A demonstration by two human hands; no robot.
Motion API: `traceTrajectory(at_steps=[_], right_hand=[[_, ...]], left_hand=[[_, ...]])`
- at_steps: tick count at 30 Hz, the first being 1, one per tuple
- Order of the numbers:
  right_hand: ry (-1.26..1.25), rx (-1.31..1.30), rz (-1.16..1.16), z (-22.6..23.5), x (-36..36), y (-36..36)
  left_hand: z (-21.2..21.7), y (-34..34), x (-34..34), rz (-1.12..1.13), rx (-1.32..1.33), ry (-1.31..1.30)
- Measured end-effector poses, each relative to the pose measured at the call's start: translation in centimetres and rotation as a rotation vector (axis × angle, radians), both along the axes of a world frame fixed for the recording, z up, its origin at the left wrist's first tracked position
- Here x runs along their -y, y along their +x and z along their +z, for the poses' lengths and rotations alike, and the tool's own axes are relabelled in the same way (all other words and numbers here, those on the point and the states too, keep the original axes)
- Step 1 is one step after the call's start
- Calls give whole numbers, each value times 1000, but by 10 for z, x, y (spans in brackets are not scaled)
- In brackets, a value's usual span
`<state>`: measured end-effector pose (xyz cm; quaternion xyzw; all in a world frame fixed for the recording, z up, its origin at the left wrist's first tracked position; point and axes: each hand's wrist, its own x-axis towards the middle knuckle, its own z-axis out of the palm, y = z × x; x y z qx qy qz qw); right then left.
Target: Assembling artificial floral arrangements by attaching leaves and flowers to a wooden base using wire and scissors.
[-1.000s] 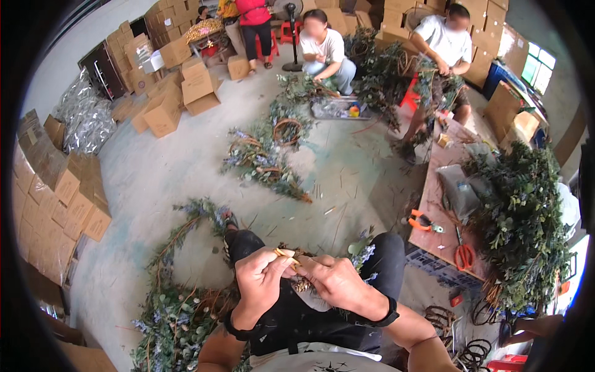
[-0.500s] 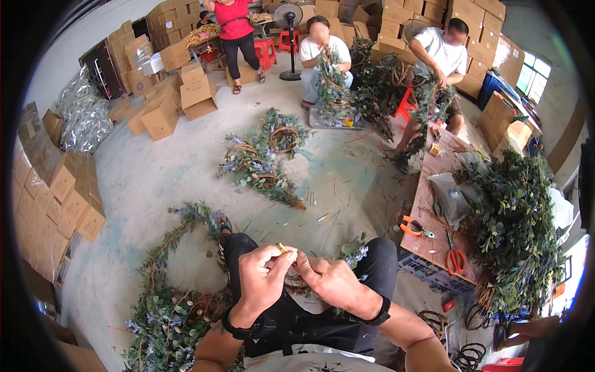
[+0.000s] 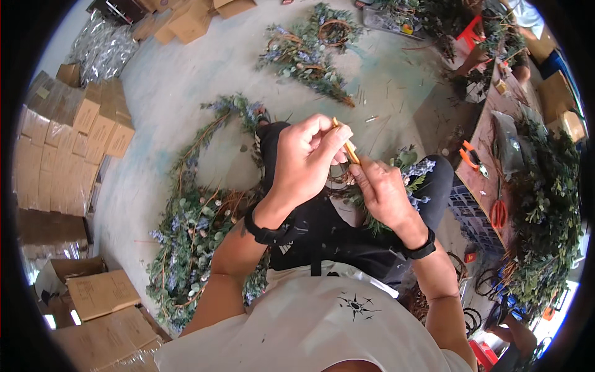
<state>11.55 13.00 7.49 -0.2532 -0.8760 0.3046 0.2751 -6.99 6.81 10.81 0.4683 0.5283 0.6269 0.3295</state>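
Observation:
Above my lap, both hands hold a thin yellow stick-like thing (image 3: 351,150), its exact kind unclear. My left hand (image 3: 304,158) pinches its upper part between thumb and fingers. The lower end is gripped by my right hand (image 3: 383,189), thumb pressed on it. Beneath the hands, a small brown twig ring (image 3: 339,177) shows in part. Greenery with blue flowers (image 3: 421,167) lies on my right thigh, partly covered by my right hand. A leafy garland (image 3: 186,229) with blue flowers curves over the floor by my left leg.
Another leafy garland (image 3: 310,56) lies on the floor ahead. At right, a low table (image 3: 483,149) bears orange-handled pliers (image 3: 474,160), red-handled scissors (image 3: 498,208) and a plastic bag (image 3: 508,142). Greenery (image 3: 545,204) is heaped beyond. Cartons (image 3: 62,149) are stacked at left. A person sits far right.
The view has tipped downward, so the people at the back are mostly out of frame. My hands have drawn slightly apart, and more of the yellow stick-like thing shows between them.

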Motion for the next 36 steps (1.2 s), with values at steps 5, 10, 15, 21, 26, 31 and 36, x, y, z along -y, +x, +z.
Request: traceTrajectory(at_steps=[5,10,15,21,26,31,36], right_hand=[[-115,-91,166,-14,-2,-7],[-294,-119,239,-5,4,-2],[-452,-138,295,-1,7,3],[-559,-198,320,-5,20,-7],[-410,-234,252,-13,16,-17],[-398,-248,144,-31,16,-28],[-355,-143,31,-33,13,-32]], left_hand=[[-3,-17,11,-74,171,-129],[-8,-11,18,132,-108,132],[-4,-41,23,192,-1376,564],[-4,-52,12,208,-1497,691],[-17,-39,2,187,-1222,595],[-33,-39,-2,122,-950,461],[-43,-40,-1,174,-823,369]])
